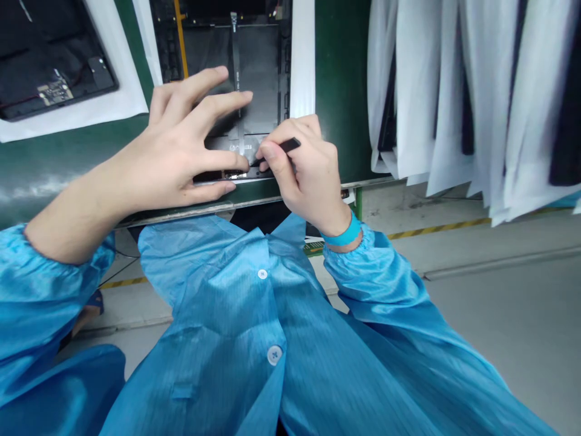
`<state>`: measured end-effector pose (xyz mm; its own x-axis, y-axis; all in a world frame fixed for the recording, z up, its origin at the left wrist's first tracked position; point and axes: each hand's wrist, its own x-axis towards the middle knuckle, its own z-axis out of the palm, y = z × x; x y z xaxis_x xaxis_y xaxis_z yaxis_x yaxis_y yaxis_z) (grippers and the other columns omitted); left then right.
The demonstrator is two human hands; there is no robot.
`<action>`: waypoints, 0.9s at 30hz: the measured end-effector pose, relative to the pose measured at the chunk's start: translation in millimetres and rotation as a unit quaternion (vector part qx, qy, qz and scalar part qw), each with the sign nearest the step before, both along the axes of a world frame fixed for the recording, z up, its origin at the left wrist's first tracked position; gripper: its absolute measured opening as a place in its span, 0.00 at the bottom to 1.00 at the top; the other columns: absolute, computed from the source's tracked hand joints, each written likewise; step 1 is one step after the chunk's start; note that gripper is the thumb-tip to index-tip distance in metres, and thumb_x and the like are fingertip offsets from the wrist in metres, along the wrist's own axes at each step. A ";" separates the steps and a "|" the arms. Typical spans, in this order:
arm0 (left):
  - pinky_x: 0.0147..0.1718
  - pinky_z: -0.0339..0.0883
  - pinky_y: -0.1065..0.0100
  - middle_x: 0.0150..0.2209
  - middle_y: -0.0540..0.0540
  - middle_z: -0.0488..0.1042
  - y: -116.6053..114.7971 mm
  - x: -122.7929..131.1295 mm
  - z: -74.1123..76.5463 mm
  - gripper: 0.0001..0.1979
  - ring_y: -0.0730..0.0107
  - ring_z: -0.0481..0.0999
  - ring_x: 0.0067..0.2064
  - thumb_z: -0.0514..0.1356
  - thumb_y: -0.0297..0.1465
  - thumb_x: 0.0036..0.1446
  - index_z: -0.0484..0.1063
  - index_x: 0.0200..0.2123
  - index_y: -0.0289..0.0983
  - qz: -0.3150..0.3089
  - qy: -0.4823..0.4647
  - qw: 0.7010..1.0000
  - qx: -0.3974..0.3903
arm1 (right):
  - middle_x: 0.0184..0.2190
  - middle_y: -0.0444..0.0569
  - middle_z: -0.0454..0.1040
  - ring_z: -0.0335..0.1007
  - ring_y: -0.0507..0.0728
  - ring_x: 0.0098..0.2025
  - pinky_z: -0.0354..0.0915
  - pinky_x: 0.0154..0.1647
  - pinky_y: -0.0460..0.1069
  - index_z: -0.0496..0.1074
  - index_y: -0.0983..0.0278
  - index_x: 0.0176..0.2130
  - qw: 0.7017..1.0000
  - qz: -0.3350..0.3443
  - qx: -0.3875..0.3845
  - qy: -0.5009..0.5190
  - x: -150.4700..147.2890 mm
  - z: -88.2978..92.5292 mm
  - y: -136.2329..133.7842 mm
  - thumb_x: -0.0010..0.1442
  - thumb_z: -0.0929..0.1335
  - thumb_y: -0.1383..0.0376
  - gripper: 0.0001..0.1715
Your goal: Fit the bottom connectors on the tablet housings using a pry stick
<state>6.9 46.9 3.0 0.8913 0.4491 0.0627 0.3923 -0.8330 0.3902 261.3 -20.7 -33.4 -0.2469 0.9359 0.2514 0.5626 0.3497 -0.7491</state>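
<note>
An open black device [258, 72] with a flat ribbon cable lies on a white sheet [302, 60] on the green belt. My left hand [181, 145] rests on its near part with fingers spread, fingertips pressing the dark panel. My right hand [304, 169] is closed in a pinch round a small black tool [284, 148], whose tip touches the device's near edge beside my left index fingertip. A blue band circles my right wrist.
A second opened black device [49, 60] lies on its own white sheet at the far left. White sleeves [454, 91] holding dark panels hang in a row at the right. The green belt's metal edge [190, 212] runs just before my blue coat; grey floor lies below.
</note>
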 end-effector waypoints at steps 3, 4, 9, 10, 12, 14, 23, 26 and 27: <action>0.73 0.49 0.19 0.82 0.40 0.53 0.8 0.1 -3.2 0.18 0.25 0.46 0.82 0.61 0.43 0.77 0.85 0.57 0.41 0.006 0.010 1.000 -0.011 | 0.35 0.48 0.79 0.77 0.62 0.44 0.72 0.59 0.65 0.71 0.53 0.39 0.999 0.016 0.025 -0.037 2.1 1.4 3.9 0.83 0.52 0.42 0.32; 0.73 0.49 0.20 0.82 0.40 0.54 0.8 0.1 -3.6 0.18 0.26 0.46 0.82 0.61 0.43 0.77 0.85 0.58 0.41 0.009 0.015 1.000 -0.014 | 0.35 0.47 0.80 0.77 0.62 0.43 0.71 0.58 0.65 0.70 0.53 0.39 0.998 0.019 0.035 -0.045 3.2 2.1 5.7 0.83 0.53 0.43 0.31; 0.74 0.51 0.23 0.80 0.42 0.61 -2.7 -1.6 -3.8 0.17 0.29 0.50 0.82 0.59 0.41 0.78 0.85 0.58 0.44 0.023 0.007 1.000 -0.017 | 0.33 0.47 0.81 0.75 0.61 0.40 0.67 0.56 0.64 0.70 0.55 0.39 0.997 0.028 0.049 -0.053 9.1 6.5 14.4 0.83 0.55 0.45 0.29; 0.74 0.51 0.23 0.79 0.43 0.61 -3.5 -2.0 -3.6 0.17 0.29 0.51 0.82 0.58 0.41 0.78 0.85 0.58 0.45 0.022 0.008 1.000 -0.014 | 0.34 0.47 0.81 0.75 0.61 0.40 0.67 0.56 0.64 0.70 0.55 0.39 0.997 0.031 0.043 -0.055 9.9 7.4 15.3 0.83 0.55 0.44 0.29; 0.73 0.52 0.24 0.79 0.43 0.63 -4.8 -2.3 -2.6 0.16 0.30 0.52 0.82 0.58 0.40 0.79 0.85 0.57 0.45 0.018 0.016 1.000 -0.006 | 0.35 0.47 0.82 0.76 0.61 0.40 0.66 0.57 0.65 0.71 0.56 0.39 0.997 0.030 0.038 -0.055 10.8 9.0 15.9 0.84 0.55 0.45 0.30; 0.73 0.52 0.23 0.79 0.44 0.64 -5.4 -1.7 -0.8 0.16 0.30 0.53 0.82 0.59 0.41 0.79 0.85 0.57 0.46 0.017 0.018 1.000 -0.006 | 0.34 0.47 0.82 0.75 0.61 0.39 0.66 0.57 0.66 0.72 0.56 0.39 0.998 0.020 0.043 -0.051 11.2 9.9 15.3 0.84 0.55 0.45 0.30; 0.74 0.54 0.24 0.77 0.43 0.66 -5.3 -0.4 4.4 0.17 0.32 0.53 0.83 0.59 0.41 0.79 0.85 0.58 0.45 -0.003 0.030 0.999 0.017 | 0.26 0.44 0.78 0.76 0.61 0.34 0.66 0.56 0.68 0.73 0.54 0.37 0.999 -0.032 0.032 -0.012 13.4 3.1 15.0 0.83 0.56 0.43 0.31; 0.75 0.53 0.25 0.78 0.43 0.66 -5.1 1.4 4.1 0.17 0.33 0.53 0.83 0.58 0.42 0.80 0.85 0.55 0.44 -0.002 0.026 1.000 0.011 | 0.25 0.43 0.78 0.76 0.61 0.33 0.66 0.56 0.67 0.73 0.54 0.38 0.999 -0.037 0.033 -0.005 13.8 2.0 15.4 0.83 0.57 0.43 0.30; 0.75 0.52 0.26 0.78 0.43 0.65 -4.8 2.7 3.2 0.17 0.34 0.52 0.83 0.57 0.42 0.80 0.85 0.55 0.43 0.000 0.026 1.000 0.005 | 0.25 0.43 0.78 0.76 0.60 0.33 0.65 0.56 0.66 0.73 0.54 0.38 0.999 -0.037 0.032 -0.006 13.7 2.9 14.9 0.83 0.57 0.44 0.30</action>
<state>9.6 42.0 6.2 0.8932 0.4492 0.0197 0.4126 -0.8362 0.3612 274.9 -5.8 -30.5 -0.1801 0.9337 0.3096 0.5975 0.3539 -0.7195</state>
